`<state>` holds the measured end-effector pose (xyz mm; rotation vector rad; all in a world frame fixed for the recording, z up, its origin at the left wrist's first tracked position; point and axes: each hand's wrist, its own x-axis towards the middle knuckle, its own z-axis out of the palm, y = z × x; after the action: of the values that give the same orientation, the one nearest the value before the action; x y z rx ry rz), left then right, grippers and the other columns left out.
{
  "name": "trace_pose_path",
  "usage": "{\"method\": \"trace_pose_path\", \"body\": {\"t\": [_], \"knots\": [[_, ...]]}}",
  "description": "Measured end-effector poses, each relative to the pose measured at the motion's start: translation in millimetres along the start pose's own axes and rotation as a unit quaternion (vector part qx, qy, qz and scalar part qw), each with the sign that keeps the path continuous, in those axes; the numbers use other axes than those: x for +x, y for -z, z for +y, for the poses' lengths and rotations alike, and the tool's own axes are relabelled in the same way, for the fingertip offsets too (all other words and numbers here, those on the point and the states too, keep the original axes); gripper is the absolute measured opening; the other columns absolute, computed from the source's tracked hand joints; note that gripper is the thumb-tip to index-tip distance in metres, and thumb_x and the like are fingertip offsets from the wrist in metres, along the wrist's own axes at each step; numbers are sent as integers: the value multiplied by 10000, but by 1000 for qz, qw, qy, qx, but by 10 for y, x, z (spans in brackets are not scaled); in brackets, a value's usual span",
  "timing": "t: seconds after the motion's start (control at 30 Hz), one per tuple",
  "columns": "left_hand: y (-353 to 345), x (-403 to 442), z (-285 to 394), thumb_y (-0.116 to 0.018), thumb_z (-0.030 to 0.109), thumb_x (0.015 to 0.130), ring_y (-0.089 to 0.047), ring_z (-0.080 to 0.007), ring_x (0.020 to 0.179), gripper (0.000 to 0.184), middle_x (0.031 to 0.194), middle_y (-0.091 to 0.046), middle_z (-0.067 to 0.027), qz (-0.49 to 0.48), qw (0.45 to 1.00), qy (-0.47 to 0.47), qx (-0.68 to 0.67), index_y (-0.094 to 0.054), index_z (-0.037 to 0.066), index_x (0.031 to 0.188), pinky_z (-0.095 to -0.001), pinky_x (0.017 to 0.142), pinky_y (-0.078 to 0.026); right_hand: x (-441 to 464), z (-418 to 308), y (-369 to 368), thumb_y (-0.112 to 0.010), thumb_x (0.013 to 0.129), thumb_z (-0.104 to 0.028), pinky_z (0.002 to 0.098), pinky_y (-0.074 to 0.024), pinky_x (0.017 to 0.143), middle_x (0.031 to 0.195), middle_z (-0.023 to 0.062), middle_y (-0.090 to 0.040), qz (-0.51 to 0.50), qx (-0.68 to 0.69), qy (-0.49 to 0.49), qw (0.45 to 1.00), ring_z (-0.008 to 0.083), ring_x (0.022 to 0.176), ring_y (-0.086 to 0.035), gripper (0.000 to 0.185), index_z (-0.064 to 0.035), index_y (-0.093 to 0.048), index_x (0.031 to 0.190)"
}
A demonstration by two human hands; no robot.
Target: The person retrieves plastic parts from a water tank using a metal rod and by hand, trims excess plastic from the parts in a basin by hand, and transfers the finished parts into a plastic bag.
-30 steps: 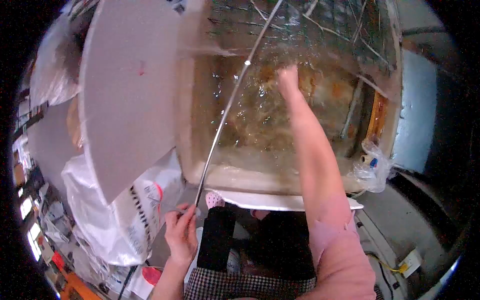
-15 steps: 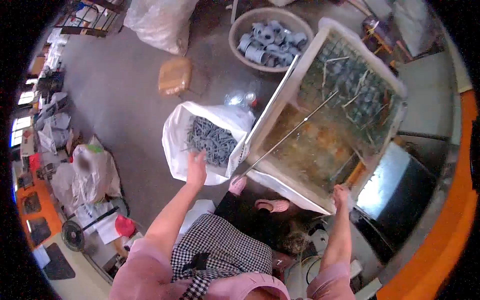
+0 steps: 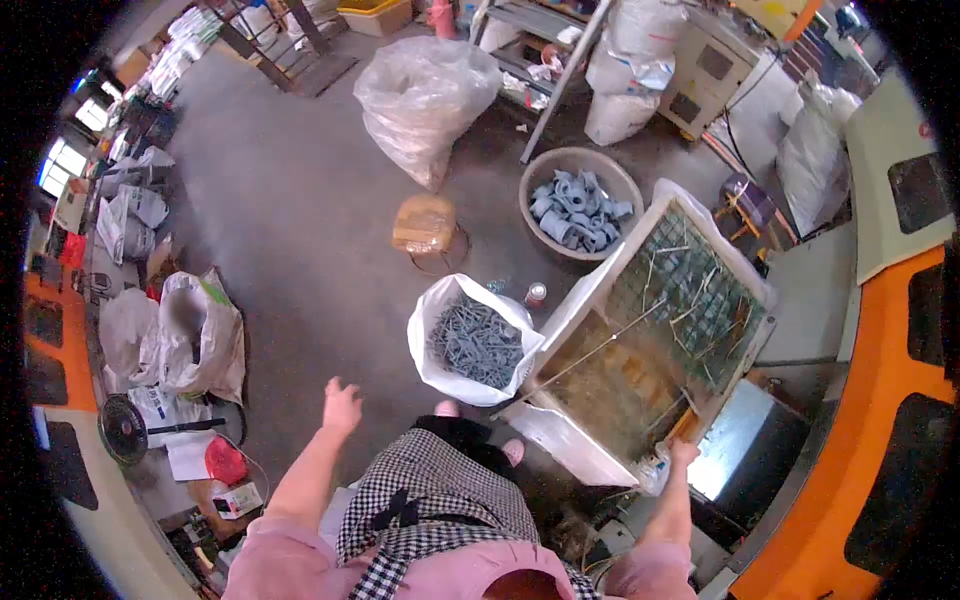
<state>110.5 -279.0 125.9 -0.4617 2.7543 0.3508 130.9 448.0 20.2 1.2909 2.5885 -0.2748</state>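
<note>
My left hand (image 3: 342,405) hangs over the floor, its fingers apart and nothing in them. To its right stands a white sack (image 3: 430,362) full of thin grey plastic pieces (image 3: 475,342). My right hand (image 3: 682,455) is closed at the near right corner of a tub (image 3: 617,372) of brownish water, beside a clear plastic bag (image 3: 652,472); what its fingers hold is too small to make out. A metal rod (image 3: 577,360) lies slantwise across the tub, over a submerged mesh with thin sticks.
A round basin (image 3: 532,190) of grey fittings stands behind the tub. A wooden stool (image 3: 424,226) and a large clear sack (image 3: 425,95) stand further back. Bags (image 3: 205,350) and a black fan (image 3: 124,430) are at the left, an orange machine (image 3: 850,450) at the right.
The view has swung out over more floor. My left hand has left the rod and moved away left past the white sack. My right hand has come out of the water to the tub's corner.
</note>
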Motion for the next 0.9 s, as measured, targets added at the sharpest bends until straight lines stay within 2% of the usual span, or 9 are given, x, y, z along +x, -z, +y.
{"method": "trace_pose_path", "body": {"t": [0.1, 0.2, 0.27, 0.33, 0.4, 0.43, 0.57, 0.63, 0.9], "knots": [[59, 55, -786, -640, 117, 717, -370, -372, 1149, 279, 1219, -383, -233, 18, 994, 112, -2, -611, 73, 990, -413, 958, -359, -160, -106, -404, -681, 654, -206, 374, -450, 822, 852, 203, -603, 169, -50, 97, 980, 358, 841, -586, 400, -24, -587, 997], [116, 190, -1530, -648, 113, 708, -374, -366, 1148, 289, 1221, -387, -218, -46, 983, 176, -20, -611, 83, 993, -405, 949, -370, -391, -541, -246, -693, 678, -230, 354, -473, 750, 836, 166, -599, 123, -44, 71, 989, 339, 801, -586, 390, -6, -578, 976], [46, 408, -2115, -643, 177, 715, -388, -356, 1150, 301, 1221, -392, -203, -127, 966, 227, -8, -615, 82, 999, -409, 966, -360, -377, -681, -158, -690, 695, -233, 431, -503, 618, 1002, 188, -543, -125, 486, -125, 856, 306, 763, -565, 516, -9, -490, 1114], [-443, 743, -3026, -635, 236, 719, -389, -353, 1160, 312, 1243, -388, -184, -194, 944, 243, 110, -622, 93, 997, -407, 974, -356, -558, -744, -186, -679, 687, -197, 393, -494, 482, 920, 153, -566, 43, 579, -106, 807, 273, 652, -562, 549, 19, -446, 1135], [-375, 1049, -3471, -628, 273, 722, -430, -338, 1126, 306, 1206, -435, -162, -266, 917, 230, 185, -635, 108, 979, -410, 941, -382, -916, -1165, 13, -677, 643, -245, 436, -493, 708, 1003, 228, -569, 197, 62, -244, 948, 370, 774, -587, 757, 72, -325, 1234], [90, 1241, -3286, -626, 282, 722, -471, -324, 1087, 293, 1158, -484, -150, -285, 919, 206, 177, -643, 116, 962, -413, 905, -410, -893, -971, -203, -687, 631, -311, 435, -458, 805, 1044, 259, -552, 210, -80, -152, 963, 414, 891, -566, 839, 64, -294, 1270], [1072, 2213, -3503, -625, 285, 713, -581, -294, 944, 255, 979, -611, -126, -202, 955, 165, 140, -667, 125, 908, -417, 794, -479, -1480, -2005, 36, -672, 633, -370, 442, -365, 925, 1131, 207, -529, 22, -58, -206, 977, 392, 1085, -461, 740, 57, -441, 1192], [1373, 2732, -3643, -629, 271, 703, -610, -291, 879, 244, 896, -640, -127, -124, 977, 131, 110, -672, 116, 886, -414, 755, -492, -1560, -2105, -260, -585, 681, -393, 428, -386, 894, 1010, 171, -609, 101, -212, -104, 966, 312, 999, -546, 545, -48, -574, 1104], [1891, 4831, -2653, -629, 270, 703, -625, -286, 820, 232, 849, -657, -120, -21, 999, 36, -20, -674, 121, 875, -377, 761, -487, -1659, -3218, -8, -655, 659, -287, 407, -317, 976, 1150, 206, -524, 155, -26, -215, 964, 341, 1111, -463, 660, 28, -447, 1201]]}}
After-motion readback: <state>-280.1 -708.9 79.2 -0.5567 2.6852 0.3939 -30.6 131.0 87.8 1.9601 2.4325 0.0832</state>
